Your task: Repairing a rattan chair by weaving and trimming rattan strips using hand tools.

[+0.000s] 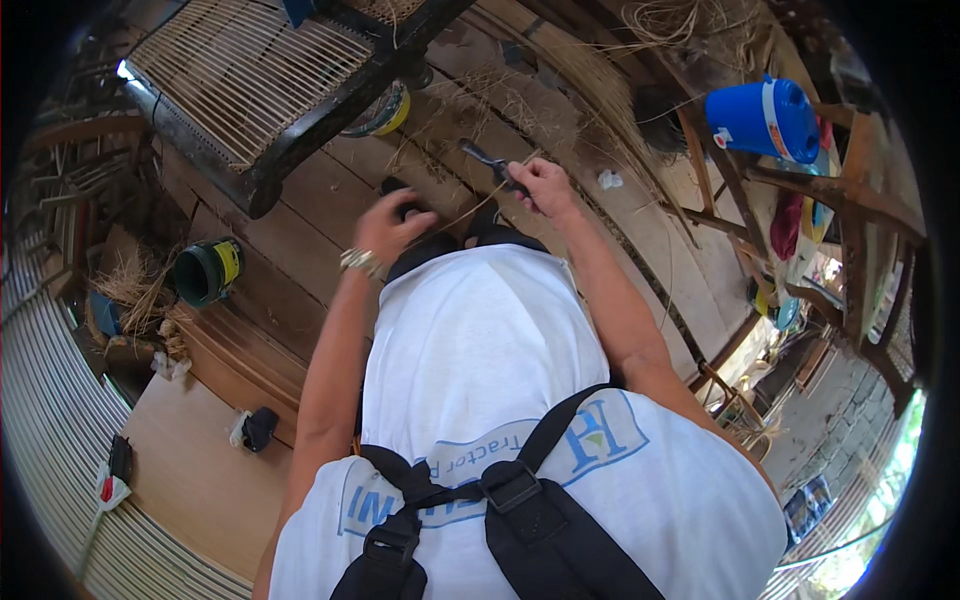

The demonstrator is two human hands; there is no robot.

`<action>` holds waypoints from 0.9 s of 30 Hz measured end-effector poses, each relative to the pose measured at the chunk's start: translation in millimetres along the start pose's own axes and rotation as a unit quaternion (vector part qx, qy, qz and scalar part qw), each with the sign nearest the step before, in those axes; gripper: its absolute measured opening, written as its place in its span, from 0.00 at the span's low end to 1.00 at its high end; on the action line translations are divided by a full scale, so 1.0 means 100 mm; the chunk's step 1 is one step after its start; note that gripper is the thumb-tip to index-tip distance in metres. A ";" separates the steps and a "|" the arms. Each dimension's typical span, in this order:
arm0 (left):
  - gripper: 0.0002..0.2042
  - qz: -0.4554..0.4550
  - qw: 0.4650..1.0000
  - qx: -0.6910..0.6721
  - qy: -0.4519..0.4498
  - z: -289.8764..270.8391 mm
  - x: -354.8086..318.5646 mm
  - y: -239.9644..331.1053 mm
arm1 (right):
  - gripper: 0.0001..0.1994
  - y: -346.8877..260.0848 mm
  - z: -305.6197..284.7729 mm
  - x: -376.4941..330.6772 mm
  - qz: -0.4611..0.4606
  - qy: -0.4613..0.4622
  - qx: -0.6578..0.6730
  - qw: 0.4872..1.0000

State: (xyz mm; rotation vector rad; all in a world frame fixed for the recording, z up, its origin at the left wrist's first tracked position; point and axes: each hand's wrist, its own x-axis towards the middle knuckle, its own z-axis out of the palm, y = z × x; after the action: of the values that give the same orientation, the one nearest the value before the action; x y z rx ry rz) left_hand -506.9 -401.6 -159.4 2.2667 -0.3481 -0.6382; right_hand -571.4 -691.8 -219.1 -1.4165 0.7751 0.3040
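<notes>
My right hand (545,187) is closed round the black grip of a dark, narrow hand tool (486,157), whose blade-like end points up and left; its exact kind is hard to make out. A thin tan cane strip (478,205) runs slantwise from beside that hand down toward my left hand (393,230). My left hand is slightly blurred, with thumb and forefinger apart over a dark shape, and the strip's end near it is unclear. Ahead on the left stands a dark wooden frame (310,118) strung with parallel cane strands (245,75).
Loose cane shavings (470,110) litter the plank floor. A green-and-yellow bucket (208,272) lies at left, near a wooden board (205,450). A blue water jug (762,118) and wooden chair frames (860,200) are at right. Long cane bundles (590,80) lie at the back.
</notes>
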 end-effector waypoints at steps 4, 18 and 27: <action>0.16 -0.037 0.971 -0.164 -0.169 0.80 0.42 0.22 | 0.14 -0.03 0.22 -0.12 -0.001 0.002 -0.005 1.000; 0.10 -0.093 0.989 0.002 -0.119 -0.93 -1.17 -0.74 | 0.16 -0.10 -1.71 0.24 0.023 0.168 0.068 0.983; 0.32 -0.108 0.989 0.098 -0.007 -0.85 -0.59 -1.06 | 0.16 0.01 -0.52 0.25 -0.029 0.033 -0.043 0.998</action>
State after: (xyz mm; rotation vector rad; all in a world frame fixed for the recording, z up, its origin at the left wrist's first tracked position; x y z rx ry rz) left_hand -505.0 -253.8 -165.3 2.5122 -0.1803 -0.7600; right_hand -569.7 -747.7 -234.5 -1.5343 0.7799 0.2499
